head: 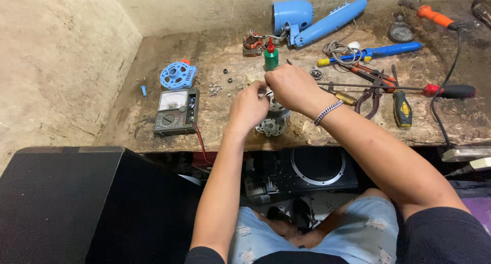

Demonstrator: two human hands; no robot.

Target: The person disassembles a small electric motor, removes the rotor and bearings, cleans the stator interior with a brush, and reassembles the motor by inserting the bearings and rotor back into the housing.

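Note:
Both hands meet over a small grey metal motor (271, 125) that stands on the wooden workbench (230, 54) near its front edge. My left hand (249, 108) grips the motor's upper left side. My right hand (290, 87), with a chain bracelet on its wrist, closes on the top of the same motor from the right. The hands hide most of the motor's top. A green bottle with a red cap (271, 56) stands just behind the hands.
A multimeter (176, 112) with a red lead and a blue plastic ring part (177, 74) lie at the left. Small screws (216, 88) lie loose. Blue housing parts (317, 17), screwdrivers (402, 108), pliers (372, 92) and a soldering iron (434, 16) crowd the right. Speaker box (307, 172) below.

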